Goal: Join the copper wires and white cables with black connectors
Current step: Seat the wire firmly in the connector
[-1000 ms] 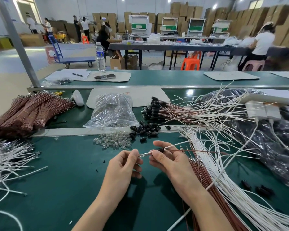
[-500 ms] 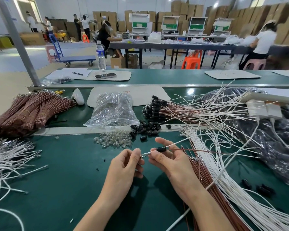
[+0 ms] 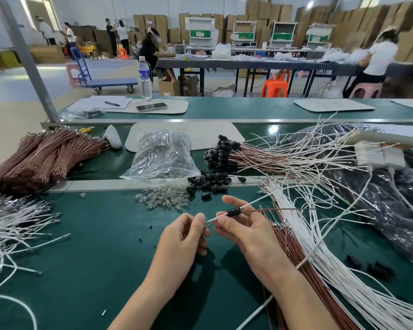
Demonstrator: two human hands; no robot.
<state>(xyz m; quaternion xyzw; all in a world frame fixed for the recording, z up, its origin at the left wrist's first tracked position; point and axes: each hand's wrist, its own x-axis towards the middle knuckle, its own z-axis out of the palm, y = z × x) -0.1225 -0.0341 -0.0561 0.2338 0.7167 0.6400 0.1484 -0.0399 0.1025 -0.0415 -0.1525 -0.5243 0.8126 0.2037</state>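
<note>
Near the front middle of the green tabletop (image 3: 105, 258), both hands meet over one assembly. The left hand (image 3: 184, 236) has thumb and forefinger pinched together on the bare tip of a white cable (image 3: 255, 202). The right hand (image 3: 243, 228) pinches the same cable just beside that, its fingers curled under a black connector (image 3: 234, 212) threaded on the line. A copper wire (image 3: 284, 209) runs out of the connector's far end toward the right edge; a second, darker tip seems to lie under the white one at the left fingers, but it is too small to be sure.

Just behind the hands lie a scatter of clear bulbs (image 3: 163, 198) and a heap of loose connectors (image 3: 208, 182), touching each other. A clear bag of bulbs (image 3: 163, 156) sits behind them, across the metal strip. Finished leads with black ends (image 3: 224, 153) fan out toward the right edge. Loose white cables (image 3: 332, 270) and brown wires (image 3: 293, 248) stream along the right side, under the right forearm. Banded copper bundles (image 3: 45, 158) lie at the back left, more white cables (image 3: 10, 222) at the left edge.
</note>
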